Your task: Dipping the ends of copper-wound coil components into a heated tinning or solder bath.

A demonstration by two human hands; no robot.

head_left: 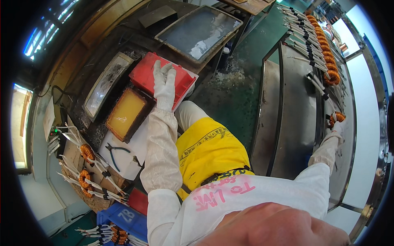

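Observation:
My left hand, in a white glove, lies over a red plastic bin with its fingers apart. Far out to the right, my gloved right hand closes on a ring-shaped copper-wire coil with white sleeved leads, at the metal table; its fingertips are partly hidden. Beyond that coil runs a row of similar copper coils, their white leads pointing left. Beside the red bin, nearer to me, sits a small pot of yellow liquid.
A solder-like metal trough stands left of the bin, a large grey-filled tray beyond it. Cutting pliers lie on a white sheet. Several coils rest at the left, above a blue crate. A metal table stands at right.

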